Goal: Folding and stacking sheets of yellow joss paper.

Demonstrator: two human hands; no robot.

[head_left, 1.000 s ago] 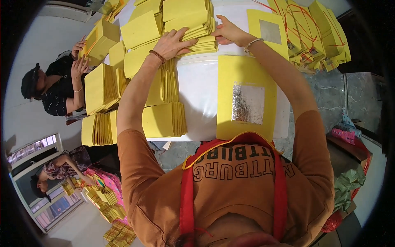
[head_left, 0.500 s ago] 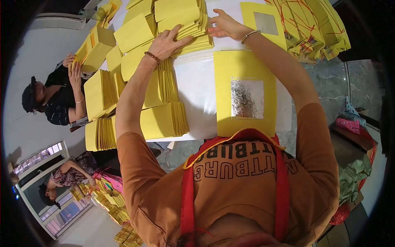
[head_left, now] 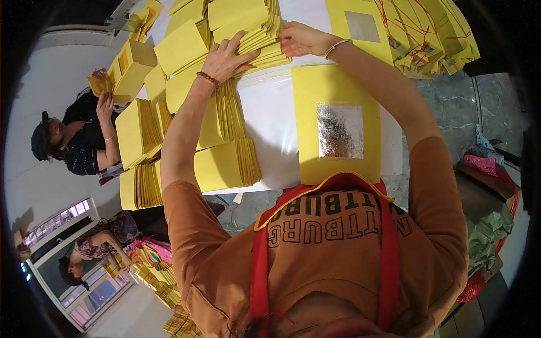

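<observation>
A stack of folded yellow paper sheets [head_left: 248,25] lies at the far middle of the table. My left hand [head_left: 226,59] rests on its near left part, fingers spread. At the stack's right edge, my right hand [head_left: 304,40] has its fingers bent and closed on the sheet edges; the fingertips are partly hidden. Right in front of my body lies a flat yellow sheet [head_left: 307,129] bearing a silver foil square [head_left: 340,130]. Further off to the right is another yellow sheet [head_left: 386,48] with a silver square [head_left: 362,27].
More folded yellow stacks [head_left: 217,166] line the left side of the white table [head_left: 265,107]. Yellow bags with red cords [head_left: 428,34] are heaped at the far right. A person in black [head_left: 84,138] handles yellow pieces at left; another person [head_left: 107,236] sits behind.
My right hand has come down and left onto the stack's right edge, its fingers closing from spread. My left hand stays nearly put. The person in black has moved a yellow piece.
</observation>
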